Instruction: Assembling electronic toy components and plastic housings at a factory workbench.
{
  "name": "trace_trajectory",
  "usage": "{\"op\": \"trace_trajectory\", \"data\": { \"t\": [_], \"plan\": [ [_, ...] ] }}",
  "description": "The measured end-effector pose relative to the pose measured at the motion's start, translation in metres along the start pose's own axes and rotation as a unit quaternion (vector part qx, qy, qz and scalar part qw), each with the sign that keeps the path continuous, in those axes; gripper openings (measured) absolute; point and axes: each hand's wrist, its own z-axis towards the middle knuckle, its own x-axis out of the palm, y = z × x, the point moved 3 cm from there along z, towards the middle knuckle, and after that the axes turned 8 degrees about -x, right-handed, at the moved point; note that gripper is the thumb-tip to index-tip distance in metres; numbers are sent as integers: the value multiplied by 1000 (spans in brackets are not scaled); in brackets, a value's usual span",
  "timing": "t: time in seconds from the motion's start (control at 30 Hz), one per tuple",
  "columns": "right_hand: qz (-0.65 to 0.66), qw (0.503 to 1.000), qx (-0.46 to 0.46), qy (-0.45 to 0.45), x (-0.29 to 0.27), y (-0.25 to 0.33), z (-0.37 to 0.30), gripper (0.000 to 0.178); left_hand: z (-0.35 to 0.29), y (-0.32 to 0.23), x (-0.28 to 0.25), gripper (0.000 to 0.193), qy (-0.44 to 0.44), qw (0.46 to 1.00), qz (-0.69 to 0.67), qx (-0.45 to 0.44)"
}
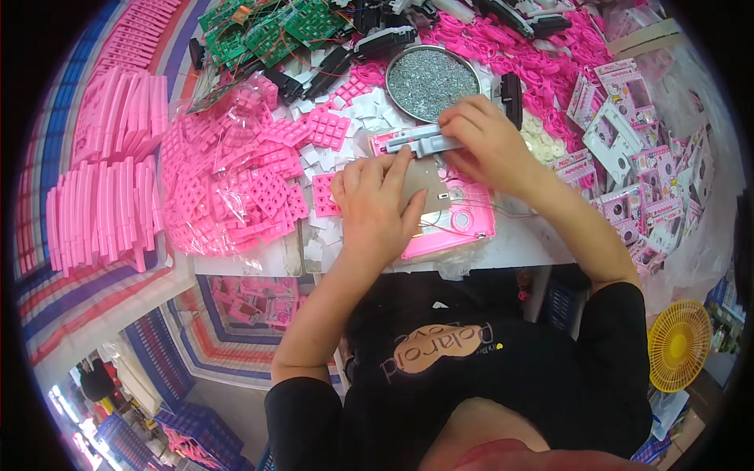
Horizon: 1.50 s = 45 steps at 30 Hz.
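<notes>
A pink plastic casing lies in front of me near the table's front edge, with thin wires trailing to its right. On its far part sits a long grey plastic piece. My right hand has its fingers curled over the right end of this piece. My left hand rests flat over the casing's left side, fingers stretched, the index fingertip touching the grey piece. Between my hands shows a tan flat panel, partly covered by the left hand. The right fingertips are partly hidden.
Just beyond my hands stands a round pan of small screws. Pink keypads are heaped at left, past them stacked pink panels. Green circuit boards lie at the back; pink loops and printed faceplates lie right.
</notes>
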Motion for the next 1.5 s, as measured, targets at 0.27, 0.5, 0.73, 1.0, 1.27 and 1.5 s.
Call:
{"op": "trace_trajectory", "data": {
  "t": [0.27, 0.5, 0.73, 1.0, 1.27, 1.5],
  "plan": [
    [150, 982, 84, 79, 2, -23, 1, 33, 72, 12, -12, 26, 93, 989, -92, -70],
    [139, 990, 21, 7, 3, -26, -9, 37, 153, 24, 53, 15, 82, 981, 167, 50],
    [367, 897, 166, -181, -53, -51, -33, 40, 160, 31, 65, 26, 18, 986, 128, 104],
    [609, 777, 148, -60, -81, 8, 96, 56, 111, 6, -10, 12, 105, 980, -171, -13],
    [592, 757, 66, -267, -54, 40, 52, 45, 41, -16, -12, 12, -4, 983, -174, 63],
    [591, 756, 67, -272, -47, 41, 44, 36, 43, -16, -9, 13, 1, 981, -180, 76]
  ]
}}
